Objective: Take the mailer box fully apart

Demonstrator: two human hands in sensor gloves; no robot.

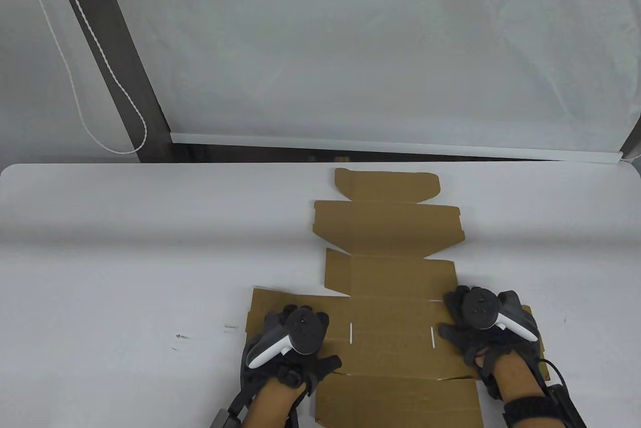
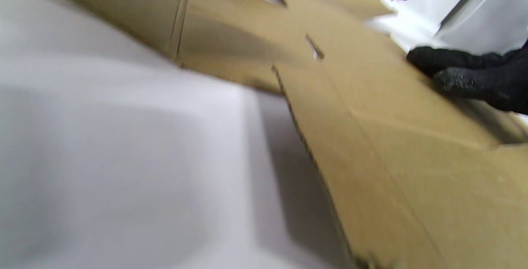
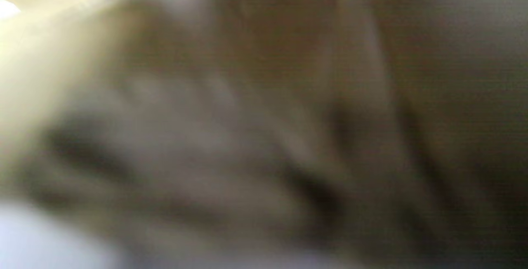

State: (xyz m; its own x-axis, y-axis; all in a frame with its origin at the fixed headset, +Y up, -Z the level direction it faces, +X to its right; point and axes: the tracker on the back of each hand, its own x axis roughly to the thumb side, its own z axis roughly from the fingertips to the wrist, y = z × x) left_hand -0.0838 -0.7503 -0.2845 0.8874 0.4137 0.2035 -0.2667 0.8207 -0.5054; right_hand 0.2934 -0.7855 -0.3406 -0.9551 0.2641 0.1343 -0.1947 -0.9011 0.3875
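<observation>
The brown mailer box (image 1: pixel 390 297) lies unfolded as a flat cardboard sheet on the white table (image 1: pixel 125 257), its panels running from the near edge toward the far side. My left hand (image 1: pixel 290 343) rests palm down on the sheet's left side flap. My right hand (image 1: pixel 481 328) rests palm down on the right side flap. In the left wrist view the cardboard (image 2: pixel 371 128) slopes across the frame, with gloved fingers (image 2: pixel 474 75) touching it at the right. The right wrist view shows only blurred cardboard (image 3: pixel 264 120) very close.
The table's far edge meets a white sill (image 1: pixel 390 147) and a translucent window covering. A dark post (image 1: pixel 115 47) and a hanging white cord (image 1: pixel 90 72) stand at the back left. Bare table surface lies left of the sheet.
</observation>
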